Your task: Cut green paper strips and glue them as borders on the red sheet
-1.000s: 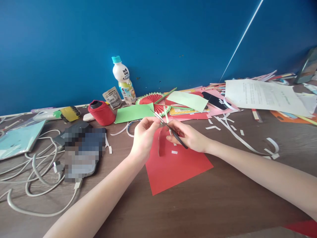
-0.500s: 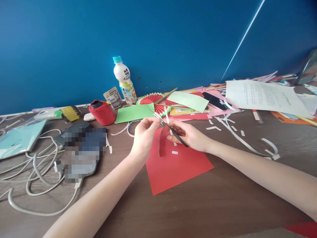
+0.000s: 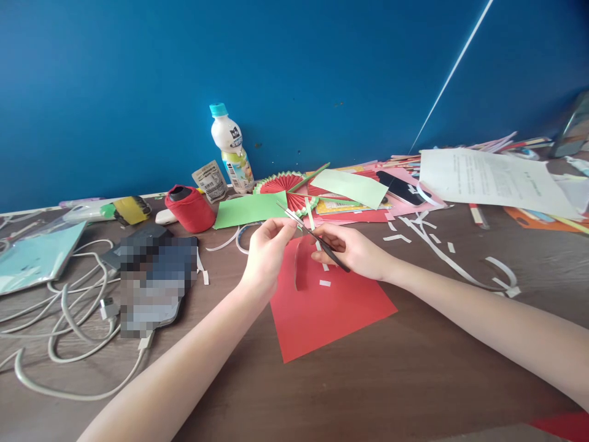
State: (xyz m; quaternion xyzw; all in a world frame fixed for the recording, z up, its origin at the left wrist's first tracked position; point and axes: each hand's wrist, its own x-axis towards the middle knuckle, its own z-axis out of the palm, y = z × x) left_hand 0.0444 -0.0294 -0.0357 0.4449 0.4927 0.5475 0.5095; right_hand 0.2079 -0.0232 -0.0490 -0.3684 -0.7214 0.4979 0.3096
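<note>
My right hand [image 3: 356,252] grips a pair of small scissors [image 3: 309,233] whose blades point up and to the left, slightly parted. My left hand [image 3: 267,252] pinches a thin white paper strip at the blades, fingers closed on it. Under both hands a red paper sheet [image 3: 329,310] lies flat on the wooden table [image 3: 414,380], one cut flap curling up near my left thumb. Small white paper bits rest on the red sheet.
A green sheet [image 3: 248,210], a red pleated paper fan [image 3: 288,187], a drink bottle [image 3: 231,150] and a red pouch [image 3: 189,209] stand behind. White cables [image 3: 69,319] and a blurred device lie left. Paper piles, a printed sheet [image 3: 492,178] and white trimmings [image 3: 442,252] fill the right.
Almost nothing differs: both hands hold their place over the red sheet, with only a slight shift of the scissors and the view.
</note>
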